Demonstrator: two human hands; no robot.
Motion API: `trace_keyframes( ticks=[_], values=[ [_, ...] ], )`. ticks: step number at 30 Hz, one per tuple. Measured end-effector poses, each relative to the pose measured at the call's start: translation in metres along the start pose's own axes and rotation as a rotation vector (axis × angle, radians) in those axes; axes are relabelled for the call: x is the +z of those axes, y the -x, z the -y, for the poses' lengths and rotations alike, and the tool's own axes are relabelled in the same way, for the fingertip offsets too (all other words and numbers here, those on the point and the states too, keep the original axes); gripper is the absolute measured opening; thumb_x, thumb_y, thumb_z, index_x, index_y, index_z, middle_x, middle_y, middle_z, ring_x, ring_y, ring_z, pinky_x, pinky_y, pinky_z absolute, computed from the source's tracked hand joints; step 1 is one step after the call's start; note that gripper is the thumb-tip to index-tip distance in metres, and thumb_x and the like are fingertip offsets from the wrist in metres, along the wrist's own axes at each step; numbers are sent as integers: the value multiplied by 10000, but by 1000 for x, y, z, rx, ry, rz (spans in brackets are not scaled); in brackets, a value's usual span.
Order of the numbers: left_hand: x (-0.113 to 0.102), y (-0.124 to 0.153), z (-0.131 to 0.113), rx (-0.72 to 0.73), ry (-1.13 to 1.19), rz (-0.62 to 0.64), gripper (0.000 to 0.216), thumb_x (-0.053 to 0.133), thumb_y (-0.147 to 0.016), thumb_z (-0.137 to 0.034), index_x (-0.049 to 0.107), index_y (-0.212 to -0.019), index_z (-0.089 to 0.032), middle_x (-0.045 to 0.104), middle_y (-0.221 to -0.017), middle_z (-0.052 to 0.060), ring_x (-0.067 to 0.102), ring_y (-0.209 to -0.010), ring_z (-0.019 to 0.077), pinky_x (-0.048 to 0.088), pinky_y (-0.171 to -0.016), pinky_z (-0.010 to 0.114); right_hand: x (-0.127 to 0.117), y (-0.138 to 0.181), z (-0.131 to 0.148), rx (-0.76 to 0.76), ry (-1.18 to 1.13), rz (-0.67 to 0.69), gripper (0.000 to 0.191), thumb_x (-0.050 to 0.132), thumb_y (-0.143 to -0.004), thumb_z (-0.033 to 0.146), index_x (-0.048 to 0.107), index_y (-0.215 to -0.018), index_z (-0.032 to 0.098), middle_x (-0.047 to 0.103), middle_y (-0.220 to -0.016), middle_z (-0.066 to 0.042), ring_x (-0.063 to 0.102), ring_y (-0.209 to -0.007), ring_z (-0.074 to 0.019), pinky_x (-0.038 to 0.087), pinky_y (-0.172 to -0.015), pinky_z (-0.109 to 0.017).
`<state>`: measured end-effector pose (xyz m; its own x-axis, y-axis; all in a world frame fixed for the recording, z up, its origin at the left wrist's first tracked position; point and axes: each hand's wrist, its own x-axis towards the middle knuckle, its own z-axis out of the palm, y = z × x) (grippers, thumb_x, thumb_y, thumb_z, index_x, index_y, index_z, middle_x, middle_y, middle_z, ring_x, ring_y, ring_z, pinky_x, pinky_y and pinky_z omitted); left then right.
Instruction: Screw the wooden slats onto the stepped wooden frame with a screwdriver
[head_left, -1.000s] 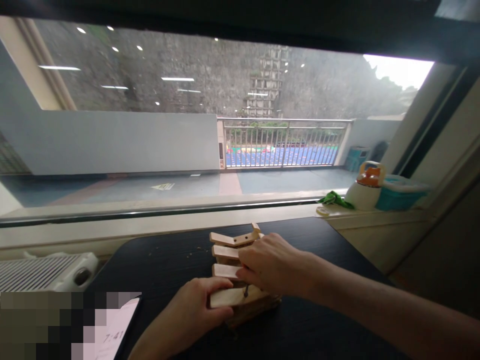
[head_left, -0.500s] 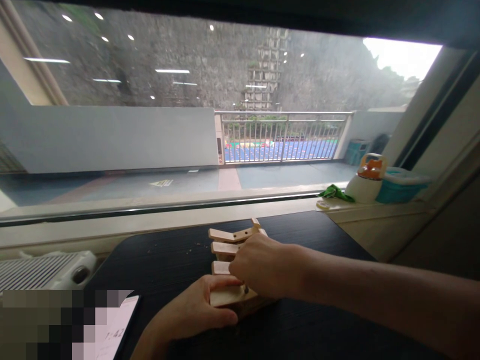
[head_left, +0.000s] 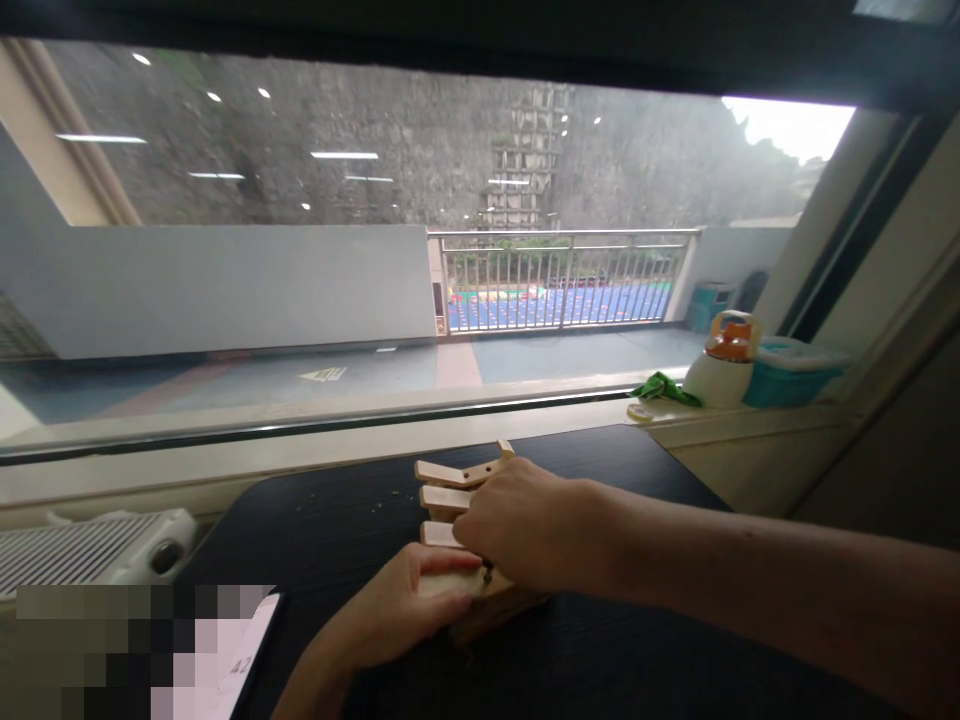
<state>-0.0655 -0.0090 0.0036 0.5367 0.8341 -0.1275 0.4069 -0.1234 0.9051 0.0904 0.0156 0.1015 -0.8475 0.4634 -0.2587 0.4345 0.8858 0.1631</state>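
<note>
A light wooden piece (head_left: 445, 498) lies on the dark table, with several bars side by side pointing left. Dark round holes or screw heads mark the farthest bar, and an upright wooden bit (head_left: 505, 449) stands at its right end. My left hand (head_left: 397, 600) grips the nearest bar, fingers over the top and thumb along its front edge. Closed over the middle of the piece is my right hand (head_left: 517, 520), reaching in from the right. Whatever it holds is hidden under the fingers. A dark screw-like spot (head_left: 487, 574) shows between the hands.
The dark table (head_left: 322, 540) stands against a window sill (head_left: 225, 455). Small wood crumbs lie left of the piece. A phone (head_left: 244, 650) rests at lower left. Right on the sill are a green cloth (head_left: 664, 388), a white and orange bottle (head_left: 720, 372) and a teal tub (head_left: 791, 378).
My left thumb has shifted up from below the nearest bar's front edge and now presses against it. My right hand has barely moved. The whole view has tilted slightly.
</note>
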Motion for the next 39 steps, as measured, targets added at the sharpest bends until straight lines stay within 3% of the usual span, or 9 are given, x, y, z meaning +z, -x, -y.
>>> trace_keyframes(
  ticks=[4, 8, 12, 17, 21, 24, 27, 33, 39],
  values=[
    [0, -1, 6, -55, -6, -14, 264, 528, -794, -256, 726, -955, -190, 730, -966, -30, 609, -919, 199, 440, -802, 243, 1, 2, 1, -52, -19, 35, 118, 570, -801, 76, 681, -819, 113, 719, -802, -88, 676, -749, -246, 483, -598, -341],
    [0, -1, 4, -8, -42, 8, 318, 497, -799, -238, 715, -1027, -200, 714, -1024, -17, 604, -948, 205, 439, -834, 253, 14, 0, -7, 22, -73, -21, 126, 569, -810, 135, 690, -827, 104, 708, -764, -109, 673, -745, -256, 470, -591, -331],
    [-1, 0, 0, -5, -66, 10, 353, 500, -790, -278, 707, -1069, -215, 711, -1063, -12, 589, -1012, 234, 435, -884, 281, 26, 1, -14, 119, -109, -99, 215, 520, -867, 234, 694, -824, 114, 698, -738, -121, 666, -786, -249, 480, -697, -365],
    [-2, 1, -1, -3, -67, 10, 382, 507, -793, -304, 689, -1121, -235, 703, -1102, -16, 590, -1026, 242, 430, -911, 297, 19, 7, -12, 131, -88, -127, 195, 581, -821, 267, 685, -896, 121, 708, -837, -128, 665, -814, -270, 490, -719, -403],
    [-3, 1, 4, -15, -96, -28, 367, 549, -772, -326, 707, -1086, -221, 700, -1108, -4, 580, -1043, 254, 419, -926, 297, -9, 11, -2, 121, -99, -6, 196, 602, -788, 125, 670, -972, 114, 704, -987, -137, 667, -865, -281, 499, -688, -389],
    [-2, 1, 11, -60, -98, -62, 358, 560, -771, -344, 712, -1063, -204, 714, -1048, 5, 581, -1022, 253, 429, -893, 290, -23, 11, 4, 86, -128, 117, 185, 541, -811, 28, 691, -893, 99, 720, -913, -123, 672, -864, -271, 481, -666, -344],
    [1, 0, 14, -91, -72, -23, 308, 523, -804, -329, 726, -985, -183, 721, -933, 5, 603, -916, 219, 451, -805, 268, -18, 7, 5, 80, -153, 145, 163, 546, -809, 28, 697, -843, 81, 721, -827, -116, 676, -778, -261, 450, -600, -315],
    [0, -1, 8, 0, -50, 6, 345, 511, -805, -285, 698, -1086, -217, 702, -1085, 2, 593, -1013, 222, 430, -913, 293, 18, 6, -8, 96, -146, -84, 171, 536, -861, 171, 690, -820, 108, 705, -768, -105, 666, -739, -237, 442, -623, -317],
    [-2, 0, 5, -2, -96, -31, 379, 542, -785, -337, 695, -1111, -220, 673, -1183, 7, 557, -1112, 264, 393, -991, 330, 18, 12, -8, 167, -101, -96, 217, 525, -878, 239, 701, -844, 118, 710, -795, -123, 672, -786, -257, 461, -676, -350]
  ],
)
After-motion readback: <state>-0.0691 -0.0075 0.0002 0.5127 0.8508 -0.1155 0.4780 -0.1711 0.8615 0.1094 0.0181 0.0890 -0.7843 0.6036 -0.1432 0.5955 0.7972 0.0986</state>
